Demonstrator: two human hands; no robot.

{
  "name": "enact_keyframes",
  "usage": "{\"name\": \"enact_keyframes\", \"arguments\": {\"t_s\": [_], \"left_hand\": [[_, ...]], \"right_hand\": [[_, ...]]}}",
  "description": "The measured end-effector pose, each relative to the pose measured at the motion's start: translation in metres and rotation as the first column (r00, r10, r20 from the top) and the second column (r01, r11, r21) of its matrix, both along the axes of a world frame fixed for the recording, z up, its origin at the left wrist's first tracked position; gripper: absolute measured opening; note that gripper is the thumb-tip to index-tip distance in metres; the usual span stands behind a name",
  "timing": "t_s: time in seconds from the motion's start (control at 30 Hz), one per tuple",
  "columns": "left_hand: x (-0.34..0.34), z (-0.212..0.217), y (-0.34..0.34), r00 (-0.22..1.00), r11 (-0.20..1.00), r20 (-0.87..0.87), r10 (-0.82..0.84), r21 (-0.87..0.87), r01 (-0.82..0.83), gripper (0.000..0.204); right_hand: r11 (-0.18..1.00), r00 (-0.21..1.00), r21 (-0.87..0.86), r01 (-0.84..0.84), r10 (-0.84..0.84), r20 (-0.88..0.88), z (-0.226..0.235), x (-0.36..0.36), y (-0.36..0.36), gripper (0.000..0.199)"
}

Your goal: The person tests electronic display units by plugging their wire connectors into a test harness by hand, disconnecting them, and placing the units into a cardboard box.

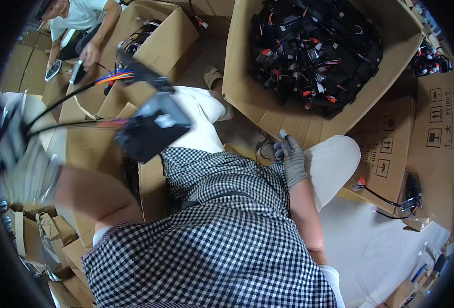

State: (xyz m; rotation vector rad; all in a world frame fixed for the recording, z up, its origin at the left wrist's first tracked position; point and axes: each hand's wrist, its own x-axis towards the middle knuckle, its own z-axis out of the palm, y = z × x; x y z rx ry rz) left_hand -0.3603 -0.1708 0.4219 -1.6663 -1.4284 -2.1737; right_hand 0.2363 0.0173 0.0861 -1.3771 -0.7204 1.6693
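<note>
My left hand (24, 164), in a grey glove and smeared by motion, is raised at the left edge. Two dark cables run from it to a black plastic housing (155, 127), which hangs in the air, tilted and blurred. A bundle of coloured wires (113, 76) joins one cable to the housing's upper arm. My right hand (292, 160), also gloved, is closed near my right knee, with a small white connector (283, 133) at its fingertips. Thin wires (264, 150) show beside its fingers.
A large open carton (283, 120) ahead holds many black units with coloured wires. Closed cartons (386, 149) stand at the right, with a wired black part (413, 197) by them. A co-worker's hand (89, 55) holds an oval-faced device at the upper left, beside another open carton (173, 43).
</note>
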Motion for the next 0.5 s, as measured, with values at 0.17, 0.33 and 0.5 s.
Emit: {"name": "enact_keyframes", "arguments": {"t_s": [0.17,0.33,0.5], "left_hand": [[0.135,0.014,0.017,0.920,0.900,0.121,0.373,0.192,-0.391,0.050],[0.059,-0.079,-0.027,0.883,0.866,-0.032,0.469,-0.178,-0.467,0.025],[0.068,-0.243,0.041,0.637,0.634,0.434,0.637,-0.765,-0.113,0.039]], "right_hand": [[0.990,0.973,-0.054,-0.132,0.139,0.181,0.014,-0.007,0.003,0.020],[0.981,0.956,-0.028,-0.190,0.191,0.222,0.003,-0.010,0.002,0.019],[0.934,0.876,0.147,-0.325,0.239,0.420,-0.006,-0.004,-0.001,0.017]]}}
